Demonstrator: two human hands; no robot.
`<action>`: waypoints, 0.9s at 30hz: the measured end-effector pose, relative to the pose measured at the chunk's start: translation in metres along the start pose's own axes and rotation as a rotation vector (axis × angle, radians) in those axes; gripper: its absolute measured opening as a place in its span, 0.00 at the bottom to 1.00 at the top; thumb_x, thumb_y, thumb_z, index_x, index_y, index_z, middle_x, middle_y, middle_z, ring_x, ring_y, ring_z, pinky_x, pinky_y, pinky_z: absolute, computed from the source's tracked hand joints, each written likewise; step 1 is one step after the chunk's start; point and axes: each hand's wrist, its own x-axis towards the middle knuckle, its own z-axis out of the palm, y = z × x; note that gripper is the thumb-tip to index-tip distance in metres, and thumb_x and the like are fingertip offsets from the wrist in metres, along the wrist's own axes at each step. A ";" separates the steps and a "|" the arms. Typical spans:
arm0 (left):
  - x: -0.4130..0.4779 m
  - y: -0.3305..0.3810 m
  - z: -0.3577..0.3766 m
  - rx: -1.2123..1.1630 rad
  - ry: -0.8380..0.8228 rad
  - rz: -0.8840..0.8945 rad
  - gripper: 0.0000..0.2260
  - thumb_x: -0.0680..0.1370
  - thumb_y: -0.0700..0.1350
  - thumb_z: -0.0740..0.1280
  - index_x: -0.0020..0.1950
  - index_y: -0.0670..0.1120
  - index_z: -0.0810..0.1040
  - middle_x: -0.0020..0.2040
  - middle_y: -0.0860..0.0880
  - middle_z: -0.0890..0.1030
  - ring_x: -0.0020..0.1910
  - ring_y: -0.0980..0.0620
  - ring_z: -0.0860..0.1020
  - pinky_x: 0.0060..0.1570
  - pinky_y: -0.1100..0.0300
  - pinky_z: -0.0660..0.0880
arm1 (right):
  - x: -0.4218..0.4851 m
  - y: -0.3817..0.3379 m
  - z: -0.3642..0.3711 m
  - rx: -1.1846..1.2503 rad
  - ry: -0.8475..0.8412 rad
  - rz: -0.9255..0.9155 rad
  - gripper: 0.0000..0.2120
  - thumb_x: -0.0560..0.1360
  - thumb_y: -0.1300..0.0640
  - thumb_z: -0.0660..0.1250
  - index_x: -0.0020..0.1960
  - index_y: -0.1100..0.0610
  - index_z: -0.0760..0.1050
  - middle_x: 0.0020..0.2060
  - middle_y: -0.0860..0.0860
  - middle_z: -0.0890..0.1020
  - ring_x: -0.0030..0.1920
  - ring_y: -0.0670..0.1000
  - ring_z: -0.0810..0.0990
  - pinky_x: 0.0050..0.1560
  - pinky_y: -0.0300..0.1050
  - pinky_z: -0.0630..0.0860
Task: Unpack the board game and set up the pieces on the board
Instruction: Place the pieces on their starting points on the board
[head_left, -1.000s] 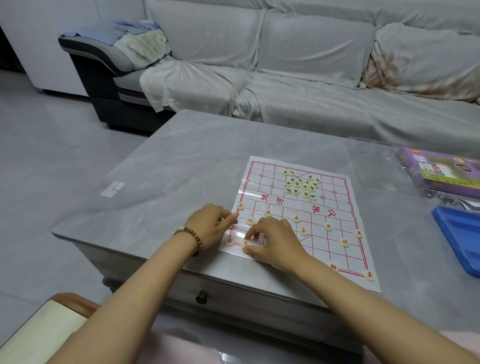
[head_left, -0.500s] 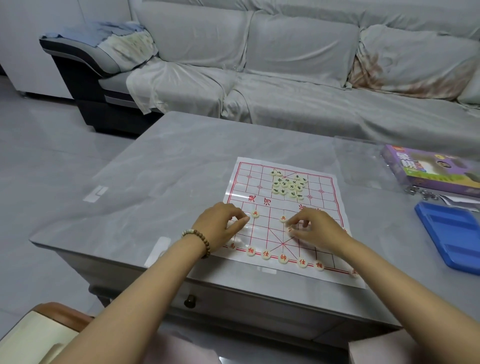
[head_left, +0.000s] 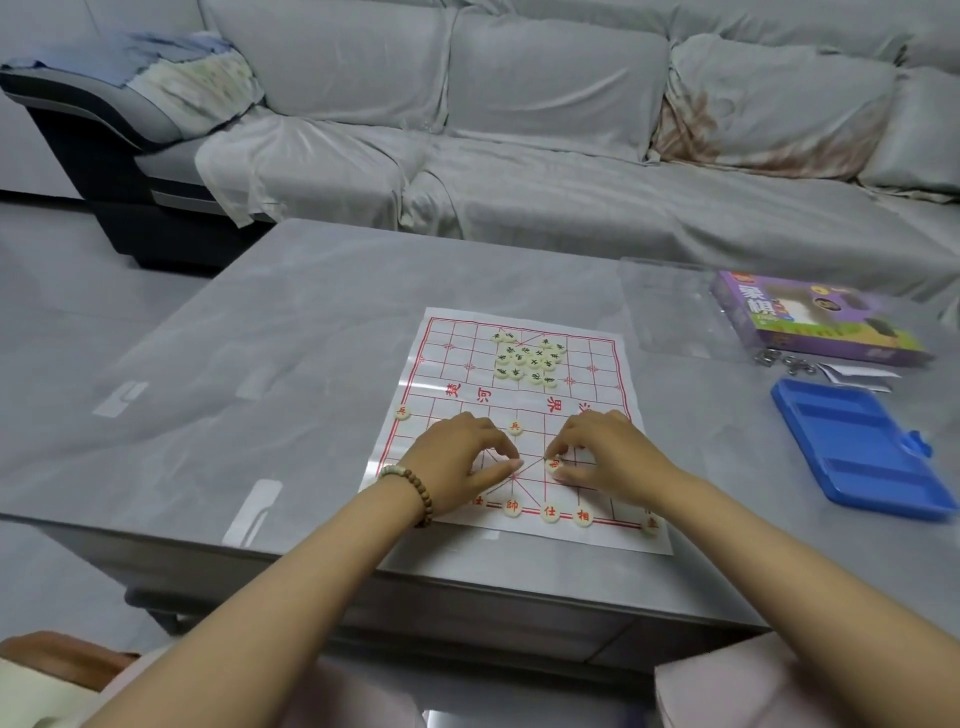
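A: Step in hand, as we log it: red's side is going out on the board (head_left: 441, 374), flat on the counter (head_left: 311, 338). The right grip (head_left: 608, 457) pinches a red piece (head_left: 554, 466) beside the palace cross. The left grip (head_left: 457, 457) is curled; whether it is holding anything we cannot tell.

B: Next, we judge, that piece wants seating on its point. The dark heap (head_left: 527, 358) on the far half waits unsorted. Since half a second back, the left grip has come inward from the board's left edge.
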 end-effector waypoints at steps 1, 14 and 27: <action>0.002 0.004 0.002 0.004 -0.008 0.013 0.15 0.78 0.58 0.59 0.60 0.54 0.77 0.59 0.53 0.77 0.56 0.55 0.71 0.57 0.60 0.69 | -0.002 0.002 -0.002 -0.008 0.025 -0.004 0.12 0.74 0.45 0.67 0.56 0.46 0.78 0.54 0.43 0.79 0.54 0.45 0.72 0.56 0.40 0.64; 0.024 0.043 0.029 0.135 -0.155 0.179 0.24 0.73 0.63 0.65 0.65 0.55 0.72 0.65 0.53 0.73 0.62 0.54 0.68 0.60 0.59 0.65 | -0.068 0.029 -0.010 -0.098 0.031 -0.052 0.15 0.71 0.37 0.65 0.50 0.47 0.76 0.49 0.41 0.76 0.52 0.42 0.70 0.55 0.36 0.58; 0.028 0.041 0.034 0.136 -0.182 0.175 0.23 0.72 0.63 0.66 0.64 0.56 0.73 0.64 0.54 0.72 0.61 0.54 0.69 0.61 0.58 0.66 | -0.067 0.031 -0.006 0.013 -0.003 -0.016 0.17 0.70 0.37 0.68 0.54 0.44 0.76 0.54 0.41 0.76 0.57 0.43 0.70 0.58 0.37 0.59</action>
